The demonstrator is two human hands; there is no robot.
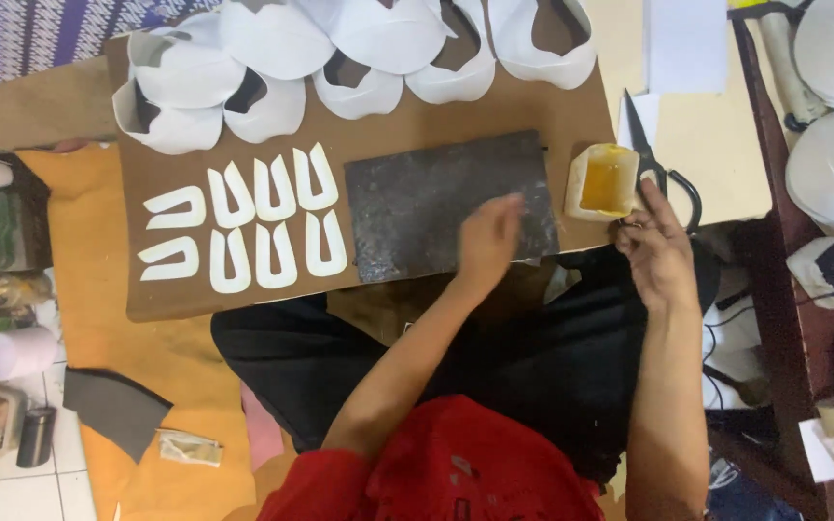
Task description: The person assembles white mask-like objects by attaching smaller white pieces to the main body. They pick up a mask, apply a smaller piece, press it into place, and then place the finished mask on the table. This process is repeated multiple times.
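Head view: the left hand [487,241] is laid on the dark slab [448,203], fingers loosely curled and grasping nothing that can be seen. The right hand [656,243] is stretched flat beside the glue tub [603,180], touching the scissors [661,169] but not gripping them. 8 white U-pieces [248,227] lie in 2 rows left of the slab. Judged from this, the slab is best kept steady and glue kept off the pieces.

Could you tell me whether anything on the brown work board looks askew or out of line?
Mostly tidy. Among the white U-shaped cutouts, the two leftmost lie on their sides while the others stand upright in rows. The yellow glue tub sits tilted at the board's right edge, beside the scissors.
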